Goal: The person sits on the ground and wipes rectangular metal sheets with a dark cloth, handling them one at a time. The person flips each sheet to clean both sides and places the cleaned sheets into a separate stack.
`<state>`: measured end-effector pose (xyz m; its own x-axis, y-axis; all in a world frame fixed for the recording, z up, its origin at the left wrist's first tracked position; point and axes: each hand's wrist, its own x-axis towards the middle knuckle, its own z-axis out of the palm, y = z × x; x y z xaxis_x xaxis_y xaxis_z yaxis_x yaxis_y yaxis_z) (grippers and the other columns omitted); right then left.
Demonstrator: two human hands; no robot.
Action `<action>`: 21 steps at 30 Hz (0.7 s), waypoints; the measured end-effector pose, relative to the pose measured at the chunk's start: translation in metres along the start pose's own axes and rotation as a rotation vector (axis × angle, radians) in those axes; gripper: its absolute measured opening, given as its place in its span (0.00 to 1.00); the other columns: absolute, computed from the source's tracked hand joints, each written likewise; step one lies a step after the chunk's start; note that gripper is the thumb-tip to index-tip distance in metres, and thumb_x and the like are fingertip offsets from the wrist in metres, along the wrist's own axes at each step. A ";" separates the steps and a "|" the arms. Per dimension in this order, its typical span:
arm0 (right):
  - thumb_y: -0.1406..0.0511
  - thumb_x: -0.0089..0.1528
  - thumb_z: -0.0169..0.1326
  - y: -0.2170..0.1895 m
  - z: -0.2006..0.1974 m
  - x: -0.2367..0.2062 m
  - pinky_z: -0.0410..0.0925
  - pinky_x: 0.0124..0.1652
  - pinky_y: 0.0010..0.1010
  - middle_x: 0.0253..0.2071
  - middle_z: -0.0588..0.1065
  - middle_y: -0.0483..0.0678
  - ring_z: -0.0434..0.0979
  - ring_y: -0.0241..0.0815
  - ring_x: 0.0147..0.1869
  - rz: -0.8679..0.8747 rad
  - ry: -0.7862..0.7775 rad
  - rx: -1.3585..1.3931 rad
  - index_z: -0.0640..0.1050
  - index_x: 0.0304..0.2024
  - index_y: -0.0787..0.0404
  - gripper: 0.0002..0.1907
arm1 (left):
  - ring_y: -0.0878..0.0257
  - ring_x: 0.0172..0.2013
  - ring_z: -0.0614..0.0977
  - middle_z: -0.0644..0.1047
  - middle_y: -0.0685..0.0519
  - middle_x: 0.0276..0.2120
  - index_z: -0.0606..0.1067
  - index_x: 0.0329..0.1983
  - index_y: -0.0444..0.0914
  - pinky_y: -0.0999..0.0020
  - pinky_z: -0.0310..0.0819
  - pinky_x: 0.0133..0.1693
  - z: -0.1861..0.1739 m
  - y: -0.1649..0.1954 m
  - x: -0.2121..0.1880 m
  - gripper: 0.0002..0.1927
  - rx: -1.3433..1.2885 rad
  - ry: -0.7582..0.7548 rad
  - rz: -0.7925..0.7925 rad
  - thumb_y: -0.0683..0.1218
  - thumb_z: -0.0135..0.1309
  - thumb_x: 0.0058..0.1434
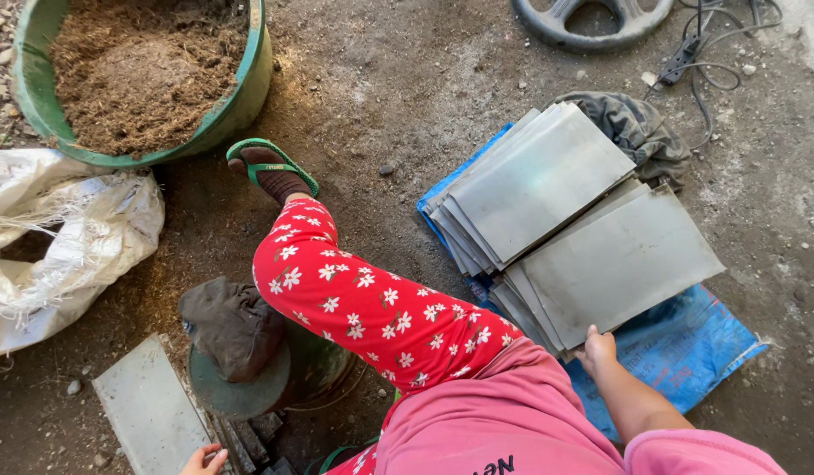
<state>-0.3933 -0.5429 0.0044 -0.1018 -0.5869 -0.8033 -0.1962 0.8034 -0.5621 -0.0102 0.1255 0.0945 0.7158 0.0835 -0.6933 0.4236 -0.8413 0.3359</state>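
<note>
Metal sheets (613, 264) lie in two fanned stacks on a blue sack (688, 347) on the floor. From the head camera, the right hand (596, 347) has its fingers (590, 334) on the near corner of the top sheet, lightly gripping its edge. That sheet's long axis runs up and rightward away from the fingers. The left hand (203, 459) touches a single sheet (147, 409) lying apart; its grip I cannot tell. Judging by this, most sheets remain stacked.

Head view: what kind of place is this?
Probably an informal ground-level workshop: bare dirt floor, stacked metal sheets on a blue sack, a green tub of brown fibre.
</note>
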 end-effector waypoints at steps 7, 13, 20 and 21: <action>0.54 0.64 0.55 -0.025 0.011 -0.001 0.63 0.57 0.58 0.69 0.61 0.62 0.67 0.66 0.66 -0.214 0.524 -0.949 0.63 0.69 0.58 0.34 | 0.50 0.47 0.86 0.85 0.37 0.47 0.74 0.63 0.33 0.54 0.79 0.52 0.004 -0.007 0.000 0.31 -0.040 -0.037 0.096 0.52 0.64 0.59; 0.58 0.67 0.56 -0.099 0.073 0.021 0.65 0.68 0.43 0.69 0.69 0.44 0.68 0.47 0.73 -1.369 0.036 -1.432 0.73 0.64 0.46 0.22 | 0.51 0.56 0.81 0.81 0.38 0.54 0.71 0.65 0.33 0.54 0.72 0.58 -0.005 -0.002 -0.010 0.31 -0.009 -0.115 -0.090 0.53 0.62 0.63; 0.48 0.55 0.67 -0.151 0.136 0.027 0.60 0.69 0.47 0.69 0.64 0.44 0.63 0.46 0.74 -1.009 -0.454 -2.315 0.66 0.68 0.48 0.42 | 0.52 0.54 0.83 0.83 0.39 0.51 0.73 0.64 0.35 0.56 0.74 0.57 0.000 -0.013 -0.035 0.30 0.076 -0.079 -0.030 0.56 0.59 0.63; 0.48 0.52 0.69 -0.150 0.135 0.026 0.59 0.69 0.47 0.71 0.62 0.46 0.61 0.47 0.75 -1.028 -0.457 -2.332 0.64 0.69 0.48 0.46 | 0.53 0.53 0.84 0.84 0.40 0.51 0.74 0.62 0.35 0.57 0.75 0.57 0.004 -0.013 -0.037 0.29 0.081 -0.065 0.010 0.56 0.59 0.63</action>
<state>-0.2351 -0.6650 0.0415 0.6531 -0.2368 -0.7193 -0.2297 -0.9670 0.1098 -0.0444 0.1312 0.1129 0.6813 0.0421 -0.7308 0.3679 -0.8828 0.2922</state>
